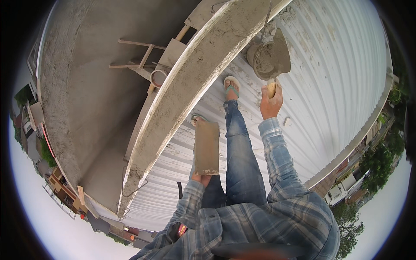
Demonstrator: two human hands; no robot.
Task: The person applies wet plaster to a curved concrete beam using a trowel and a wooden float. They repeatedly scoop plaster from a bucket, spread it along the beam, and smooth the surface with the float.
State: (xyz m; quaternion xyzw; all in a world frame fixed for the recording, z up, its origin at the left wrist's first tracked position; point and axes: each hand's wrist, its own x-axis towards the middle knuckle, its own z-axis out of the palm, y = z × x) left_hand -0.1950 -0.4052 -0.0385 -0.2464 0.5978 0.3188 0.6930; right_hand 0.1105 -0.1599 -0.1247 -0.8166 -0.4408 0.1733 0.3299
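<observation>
My right hand (271,104) is closed around the pale wooden handle of a trowel (271,87). The trowel's far end meets a mortar-caked bucket (282,51) on the ribbed metal roofing; where blade and mortar separate is hard to make out. Grey wet mortar (264,58) shows inside the bucket. Close to my body, my left hand (202,178) grips a flat rectangular mortar board (207,147) from its near end. The board's face is grey and smeared, and it covers most of the left fingers and part of my left leg.
A long curved wall top (195,71) coated with mortar runs along my left. Beyond it lie a deep grey recess (99,86), a wooden frame (145,56) and a round ring-shaped thing (158,78). My sandalled feet stand on the ribbed roofing (338,65). Bent metal clamps (135,190) hook the wall's near end.
</observation>
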